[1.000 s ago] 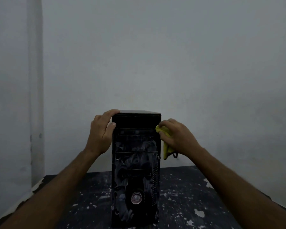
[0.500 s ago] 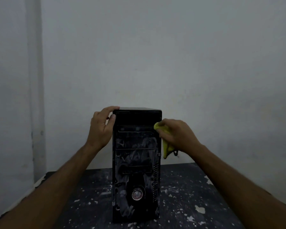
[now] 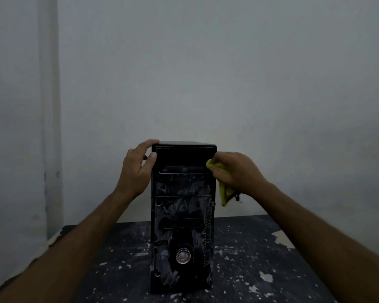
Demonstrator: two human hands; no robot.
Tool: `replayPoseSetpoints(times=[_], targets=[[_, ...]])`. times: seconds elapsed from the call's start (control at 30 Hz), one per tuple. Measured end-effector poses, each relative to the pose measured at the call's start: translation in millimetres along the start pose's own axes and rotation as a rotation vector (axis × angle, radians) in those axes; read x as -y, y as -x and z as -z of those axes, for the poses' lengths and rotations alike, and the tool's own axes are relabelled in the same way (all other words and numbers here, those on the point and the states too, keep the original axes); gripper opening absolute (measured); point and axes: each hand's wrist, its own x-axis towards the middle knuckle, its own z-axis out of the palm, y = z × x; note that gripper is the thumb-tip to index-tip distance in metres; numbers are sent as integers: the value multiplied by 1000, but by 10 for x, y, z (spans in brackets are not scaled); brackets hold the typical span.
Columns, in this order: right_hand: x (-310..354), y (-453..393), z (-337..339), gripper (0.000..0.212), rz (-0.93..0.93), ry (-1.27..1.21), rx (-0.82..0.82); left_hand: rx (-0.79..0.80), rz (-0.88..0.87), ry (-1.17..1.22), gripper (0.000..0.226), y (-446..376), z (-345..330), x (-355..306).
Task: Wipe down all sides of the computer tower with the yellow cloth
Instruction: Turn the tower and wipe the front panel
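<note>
I steady the computer tower [image 3: 182, 215], upright mid-bench [image 3: 249, 254], left hand [image 3: 138, 169] fingers loosely spread at its top corner; right hand [image 3: 236, 171] clutches the yellow cloth [image 3: 222, 186] against its right side. Front's streaky (barely started, I judge).

Two bare forearms reach forward. The left hand [image 3: 136, 169] is raised with fingers curved and thumb pointing right. The right hand [image 3: 236, 171] is closed, knuckles up, wrist bent slightly.

Bare workroom: paint-spattered table [image 3: 260, 259], blank wall [image 3: 206, 73]
</note>
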Motion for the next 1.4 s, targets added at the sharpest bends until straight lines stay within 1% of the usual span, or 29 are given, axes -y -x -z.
replayPoseSetpoints(times=[0.03, 0.07, 0.1, 0.13, 0.17, 0.27, 0.3, 0.4, 0.43, 0.5, 0.53, 0.67, 0.77, 0.8, 0.83, 0.9, 0.93, 0.97, 1.03, 1.07, 1.1, 1.13, 1.17, 1.2, 1.23, 1.3, 1.33, 1.37, 1.4], targets=[[41, 0, -25, 16, 15, -6, 6, 1, -3, -2, 42, 1, 4, 3], [81, 32, -67, 15, 62, 5, 62, 3, -3, -2, 42, 3, 3, 2], [113, 66, -106, 16, 98, 26, 156, 6, -4, -4, 42, -7, 14, 8], [124, 84, -110, 17, 102, 44, 219, 9, -2, -5, 42, -10, 17, 15], [105, 69, -86, 19, 66, 50, 222, 10, 2, 1, 41, -9, 11, 23], [53, 43, -88, 23, -39, -21, -4, 10, -4, 35, 40, -7, 0, 50], [100, 54, -123, 23, -24, -24, -15, 8, -7, 45, 40, -8, -3, 61], [204, 102, -246, 23, 80, 21, 141, 15, -15, 59, 41, -25, 7, 96], [192, 73, -230, 23, 60, 22, 123, 17, -15, 64, 41, -25, 9, 108], [141, 60, -251, 21, 23, 17, 7, 18, -12, 75, 41, -19, 2, 120], [164, 112, -304, 20, 9, 11, -23, 16, -16, 72, 40, -15, -3, 127], [262, 356, -435, 22, 33, 10, 42, 1, -16, 72, 42, 7, -16, 77], [150, 114, -258, 17, -113, -49, -164, -2, -8, 70, 43, 27, -12, 27], [172, 51, -222, 17, -102, -65, -164, -1, -6, 67, 43, 33, -14, 25], [227, 27, -225, 19, -46, -44, -101, 2, -1, 64, 43, 41, -15, 33], [315, 58, -298, 23, 87, 62, 114, 9, -5, 65, 42, 18, -3, 56], [310, 62, -288, 24, 103, 90, 155, 13, -9, 68, 41, 6, -4, 81], [273, 33, -255, 25, 58, 82, 119, 16, -17, 70, 41, 1, -6, 85], [190, -38, -199, 21, -59, -9, -94, 8, -19, 80, 40, 1, -24, 80], [202, -63, -196, 19, -60, -26, -148, 1, -14, 91, 40, 11, -28, 51], [253, -78, -208, 18, -8, -8, -114, -7, -8, 97, 40, 17, -26, 39], [300, -64, -255, 17, 77, 24, -22, -7, -9, 99, 40, 17, -26, 31], [338, -37, -287, 18, 142, 66, 108, -3, -11, 100, 40, 15, -20, 22], [354, -41, -269, 19, 163, 104, 177, -2, -16, 100, 40, 10, -16, 28], [323, -67, -228, 20, 127, 108, 151, 3, -17, 109, 39, 9, -36, 35], [241, -129, -182, 20, 9, 14, -60, 3, -22, 115, 39, 4, -51, 74], [257, -145, -182, 20, -8, -11, -123, 0, -17, 109, 40, 1, -61, 95], [311, -151, -186, 20, 20, -4, -79, -1, -11, 104, 40, 1, -63, 116], [357, -140, -226, 20, 81, 19, 27, 1, -5, 99, 40, -2, -58, 129]])
